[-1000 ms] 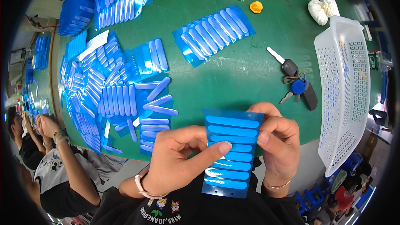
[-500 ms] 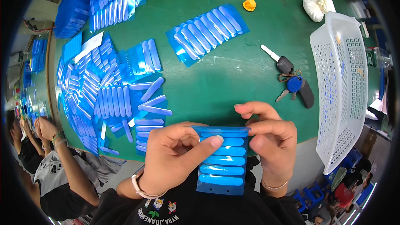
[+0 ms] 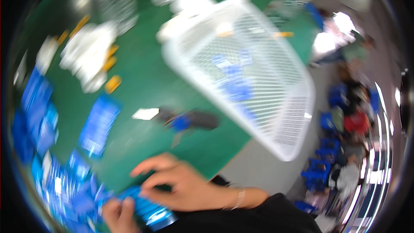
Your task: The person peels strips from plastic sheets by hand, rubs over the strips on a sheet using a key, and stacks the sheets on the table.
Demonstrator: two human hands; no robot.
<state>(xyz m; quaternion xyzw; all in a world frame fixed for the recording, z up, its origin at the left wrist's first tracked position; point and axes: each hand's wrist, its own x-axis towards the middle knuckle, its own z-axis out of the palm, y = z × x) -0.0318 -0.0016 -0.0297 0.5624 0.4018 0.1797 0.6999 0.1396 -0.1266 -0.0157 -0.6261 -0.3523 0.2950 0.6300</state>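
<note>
At the lower edge, my left hand (image 3: 120,215) is closed on a shiny sheet of blue strips (image 3: 157,216), its thumb along the sheet's side. My right hand (image 3: 185,185) reaches over that sheet from the right, one finger stretched out. Its thumb and another finger come together at the sheet's edge; blur hides what is between them. Left of my hands lies a pile of similar blue sheets (image 3: 64,190), smeared by motion. A single blue sheet (image 3: 100,125) rests apart from the pile on the green table (image 3: 142,82).
A white perforated basket (image 3: 297,86) stands on the right, with blue pieces inside. Keys with a blue tag (image 3: 180,123) lie between it and my hands. Farther back are a crumpled white cloth (image 3: 88,54) and a yellow piece (image 3: 113,84). People and blue stools (image 3: 317,170) appear beyond.
My view has swung right, blurring the picture and bringing the basket to the middle. The sheet is still in my left hand, and my right hand remains beside it.
</note>
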